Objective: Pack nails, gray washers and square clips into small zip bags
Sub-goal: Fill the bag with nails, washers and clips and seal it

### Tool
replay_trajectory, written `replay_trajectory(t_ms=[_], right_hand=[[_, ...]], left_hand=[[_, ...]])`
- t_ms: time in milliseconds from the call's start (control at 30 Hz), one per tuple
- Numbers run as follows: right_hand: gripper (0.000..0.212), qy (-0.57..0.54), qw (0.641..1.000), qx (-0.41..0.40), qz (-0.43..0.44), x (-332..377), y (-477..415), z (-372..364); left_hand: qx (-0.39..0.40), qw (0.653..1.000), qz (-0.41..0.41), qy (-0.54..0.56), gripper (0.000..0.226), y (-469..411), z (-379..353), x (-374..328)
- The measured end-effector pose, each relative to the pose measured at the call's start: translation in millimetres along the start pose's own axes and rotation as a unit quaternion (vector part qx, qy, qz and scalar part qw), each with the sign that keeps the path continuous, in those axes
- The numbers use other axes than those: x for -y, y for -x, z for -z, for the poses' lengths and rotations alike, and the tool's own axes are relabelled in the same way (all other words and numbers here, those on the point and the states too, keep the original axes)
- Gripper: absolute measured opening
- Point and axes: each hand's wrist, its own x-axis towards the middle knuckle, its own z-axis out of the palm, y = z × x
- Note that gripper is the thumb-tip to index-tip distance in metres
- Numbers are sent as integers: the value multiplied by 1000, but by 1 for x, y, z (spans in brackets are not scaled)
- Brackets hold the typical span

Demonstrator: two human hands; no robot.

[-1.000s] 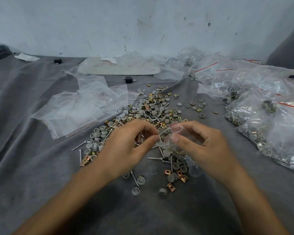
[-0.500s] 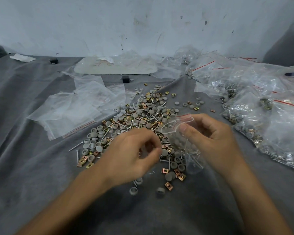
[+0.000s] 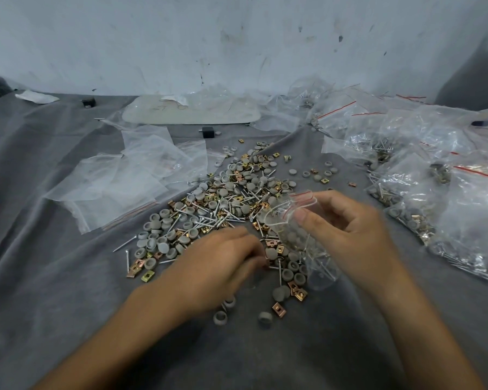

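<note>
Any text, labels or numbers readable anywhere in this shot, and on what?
None readable.
Faint marks on the white board by the wall: too blurred to read.
The zip bag in the right hand: only a red seal line, no print.

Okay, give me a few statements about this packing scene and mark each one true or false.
1. The right hand holds a small zip bag. True.
2. That bag is empty. False: gray washers and nails show inside it.
3. The left hand is up at the bag's mouth. False: it is down over the loose pile.
4. The empty bags lie left of the pile. True.
5. The filled bags lie on the right side. True.
</note>
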Motion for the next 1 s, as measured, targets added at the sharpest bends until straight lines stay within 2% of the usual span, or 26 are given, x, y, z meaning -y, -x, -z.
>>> replay_trajectory(t_ms=[100, 200, 267, 333, 467, 533, 633, 767, 900, 1000], right_hand=[[14, 4, 1000, 6, -1, -1, 0, 0], [15, -7, 1000, 16, -4, -1, 0, -1], [16, 3, 1000, 29, -4, -1, 1, -3], [18, 19, 999, 46, -7, -1, 3, -6], [18, 17, 997, 78, -3, -1, 4, -10], [19, 10, 997, 81, -1, -1, 3, -10], [18, -12, 999, 47, -3, 0, 1, -7], [16, -24, 1000, -14, -5, 0, -1, 0], [15, -44, 998, -33, -7, -1, -2, -1], [15, -40, 999, -31, -3, -1, -3, -3]], left_hand=[[-76, 996, 54, -5, 23, -1, 12, 12], [-164, 981, 102, 35, 19, -1, 22, 21], [-209, 969, 106, 73, 15, -1, 24, 21], [-222, 966, 87, 100, 14, -2, 24, 15], [-189, 974, 53, 114, 11, -4, 17, 4], [-170, 978, 49, 108, 17, -4, 16, 3], [-184, 974, 56, 116, 24, -3, 17, 1], [-202, 975, 27, 88, 12, 0, 18, -9], [-102, 993, -57, 20, 15, 2, 3, -28], [-27, 995, -88, -29, 24, 4, -14, -38]])
